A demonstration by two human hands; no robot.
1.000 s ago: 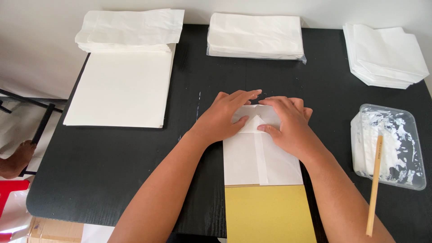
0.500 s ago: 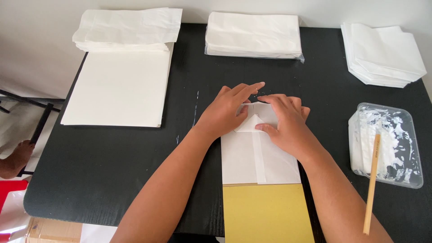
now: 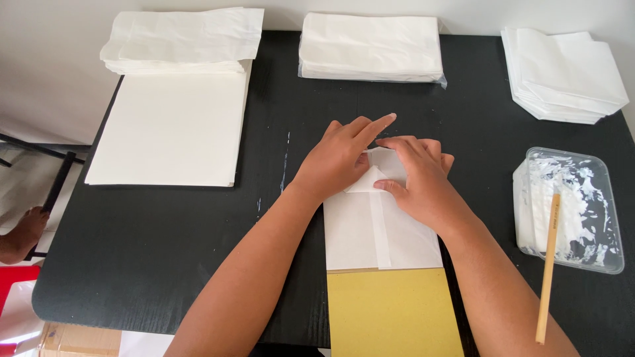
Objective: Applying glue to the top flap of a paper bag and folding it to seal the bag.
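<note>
Both grips, left hand (image 3: 334, 162) and right hand (image 3: 420, 182), press flat, fingers spread, on the white paper bag (image 3: 380, 225); creasing its folded end evenly should suit.

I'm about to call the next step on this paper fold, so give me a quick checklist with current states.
1. Left hand pressing the white paper: ok.
2. Right hand pressing the fold: ok.
3. Paper lying on the yellow board: ok.
4. Wooden stick resting on the paste tray, apart from both hands: ok.
5. Crease sharp under the fingers: cannot tell, hidden.
6. Paste on the flap: cannot tell.
</note>
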